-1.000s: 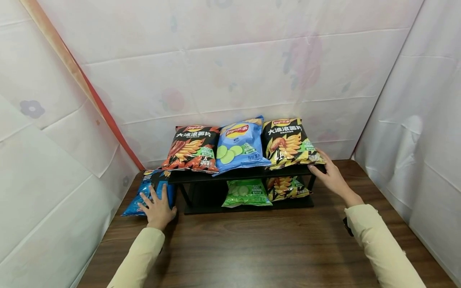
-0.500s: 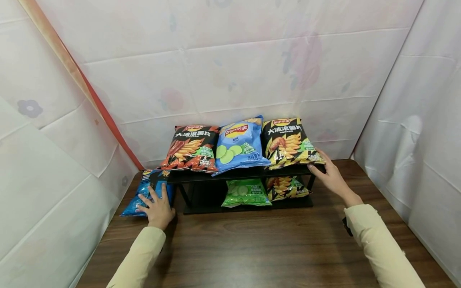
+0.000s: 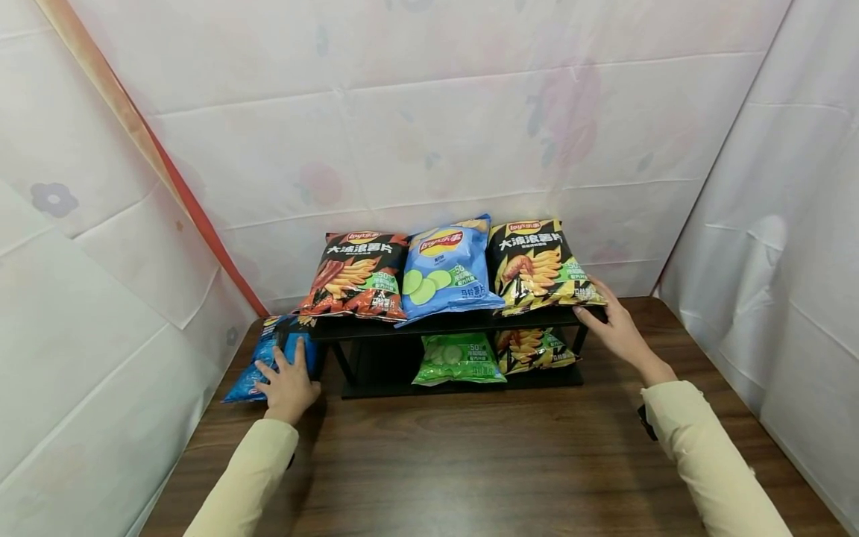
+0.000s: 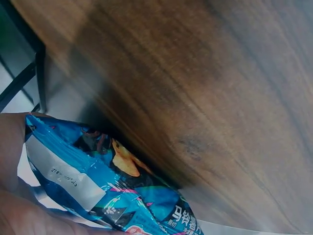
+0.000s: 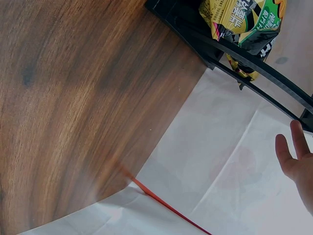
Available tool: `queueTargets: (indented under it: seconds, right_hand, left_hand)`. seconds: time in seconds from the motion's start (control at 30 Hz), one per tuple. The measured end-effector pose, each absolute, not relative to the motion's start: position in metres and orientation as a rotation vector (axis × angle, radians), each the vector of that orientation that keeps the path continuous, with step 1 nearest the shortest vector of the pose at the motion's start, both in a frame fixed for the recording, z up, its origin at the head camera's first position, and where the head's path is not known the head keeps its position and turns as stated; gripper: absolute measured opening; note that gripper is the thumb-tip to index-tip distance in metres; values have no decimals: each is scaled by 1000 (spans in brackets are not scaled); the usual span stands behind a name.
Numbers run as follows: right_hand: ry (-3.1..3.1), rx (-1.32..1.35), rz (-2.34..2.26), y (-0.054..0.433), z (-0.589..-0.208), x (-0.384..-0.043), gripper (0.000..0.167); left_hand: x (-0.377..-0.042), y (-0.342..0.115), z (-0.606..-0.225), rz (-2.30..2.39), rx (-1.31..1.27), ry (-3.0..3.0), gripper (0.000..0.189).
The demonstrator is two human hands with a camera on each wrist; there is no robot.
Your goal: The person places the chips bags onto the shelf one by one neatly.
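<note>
In the head view my left hand (image 3: 291, 384) lies with spread, straight fingers over a blue chip bag (image 3: 251, 377) on the table, left of a black two-tier shelf (image 3: 376, 329). The left wrist view has the blue chip bag (image 4: 122, 183) up close, its sealed end near the fingers. My right hand (image 3: 616, 328) touches the shelf's right end, thumb at the front edge, beside a yellow-and-black chip bag (image 3: 533, 268). Straight fingers (image 5: 297, 137) show by the shelf (image 5: 264, 68) in the right wrist view.
Along the top tier sit a red-and-black chip bag (image 3: 356, 276) and a light-blue one (image 3: 443, 268). Below them lie a green chip bag (image 3: 459, 358) and a yellow-and-black bag (image 3: 537, 352). A pale curtain (image 3: 429, 149) hangs behind the brown wooden table (image 3: 470, 462).
My left hand has shifted slightly left and toward me over the blue chip bag, baring more of the bag's right part. The right hand and shelf stay put.
</note>
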State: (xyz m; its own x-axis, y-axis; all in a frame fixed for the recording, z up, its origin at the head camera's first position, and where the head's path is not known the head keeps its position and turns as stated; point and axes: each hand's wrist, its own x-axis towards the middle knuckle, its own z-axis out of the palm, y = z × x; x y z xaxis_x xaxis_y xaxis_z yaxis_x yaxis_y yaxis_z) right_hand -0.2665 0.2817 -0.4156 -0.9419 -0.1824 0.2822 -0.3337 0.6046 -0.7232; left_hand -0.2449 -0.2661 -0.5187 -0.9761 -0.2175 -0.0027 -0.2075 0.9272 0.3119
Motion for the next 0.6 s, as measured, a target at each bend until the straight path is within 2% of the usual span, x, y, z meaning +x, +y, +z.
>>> queueTargets:
  seconds: [0.33, 0.6]
  right_hand:
    - [-2651, 429, 1251, 266, -393, -247, 66]
    - [-2648, 437, 1253, 276, -407, -261, 68]
  left_hand:
    - [-244, -270, -501, -679, 393, -3074, 93]
    - [-245, -278, -485, -821, 428, -3093, 92]
